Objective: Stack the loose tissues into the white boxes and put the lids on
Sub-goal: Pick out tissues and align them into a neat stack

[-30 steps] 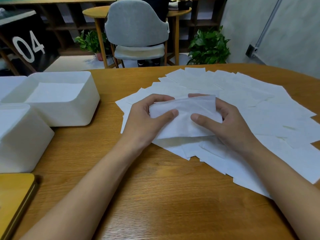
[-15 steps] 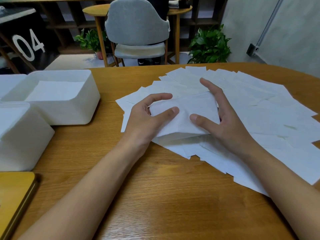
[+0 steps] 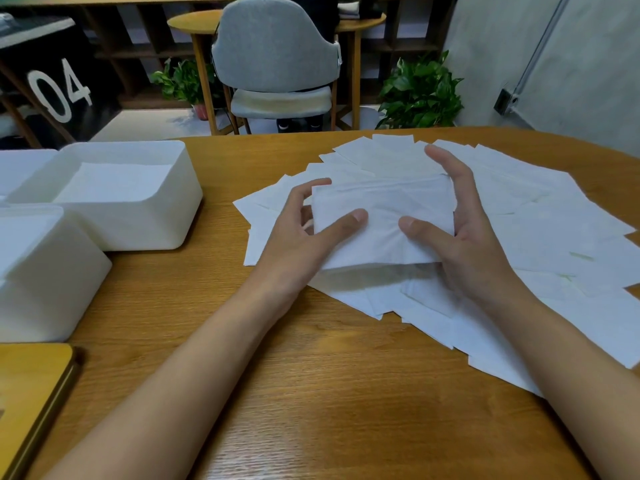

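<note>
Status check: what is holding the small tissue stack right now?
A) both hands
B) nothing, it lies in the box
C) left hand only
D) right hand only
A: the left hand and the right hand each press a thumb on top of the tissue stack, gripping its ends, over the loose tissues spread on the table.

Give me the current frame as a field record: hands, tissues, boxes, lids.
left hand: grips the tissue stack's left end, thumb on top
right hand: holds the stack's right end, thumb on top
tissue stack: held by both hands above the loose tissues
loose tissues: spread over the table
far white box: open, tissues inside
near white box: no lid, white sheets at the top
yellow slab: near left corner, possibly a lid, on no box
</note>
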